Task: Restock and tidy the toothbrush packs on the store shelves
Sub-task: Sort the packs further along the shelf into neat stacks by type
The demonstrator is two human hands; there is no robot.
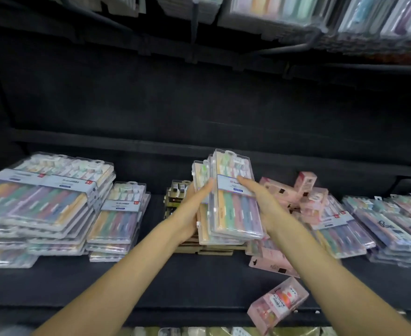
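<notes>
A small stack of clear toothbrush packs, with pastel brushes inside, is tilted up over the middle of the dark shelf. My left hand holds the stack from its left side and underneath, fingers along the edge. My right hand lies on the stack's right side with straight fingers against the top pack's label. Beneath the stack sits a low pile of brown packs.
Tall piles of toothbrush packs fill the shelf's left end, a smaller pile beside them. Pink boxes lie jumbled to the right, one at the front edge. More packs lie far right and hang overhead.
</notes>
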